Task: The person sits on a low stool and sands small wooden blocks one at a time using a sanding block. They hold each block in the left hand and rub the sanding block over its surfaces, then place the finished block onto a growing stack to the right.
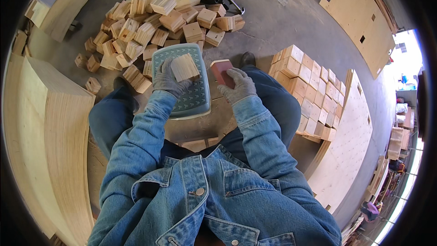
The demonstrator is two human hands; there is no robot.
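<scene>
Grey knitted gloves point(168, 81) on both hands, faded blue denim jacket point(214, 191) below. Pale tan wood block point(184, 67) with fine stripes, dull red sanding block point(223, 71), teal stool top point(191, 95) with raised dot pattern. Light blond blocks point(154, 23) piled upper left.

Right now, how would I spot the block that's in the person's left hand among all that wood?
Find the teal stool between the person's knees. On top of it, the gloved left hand grips one wooden block. Unlike the loose pile on the floor beyond, it is the only block resting on the stool.

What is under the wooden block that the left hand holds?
A teal stool top lies under the wooden block held by the left hand. What supports the stool is hidden.
</scene>
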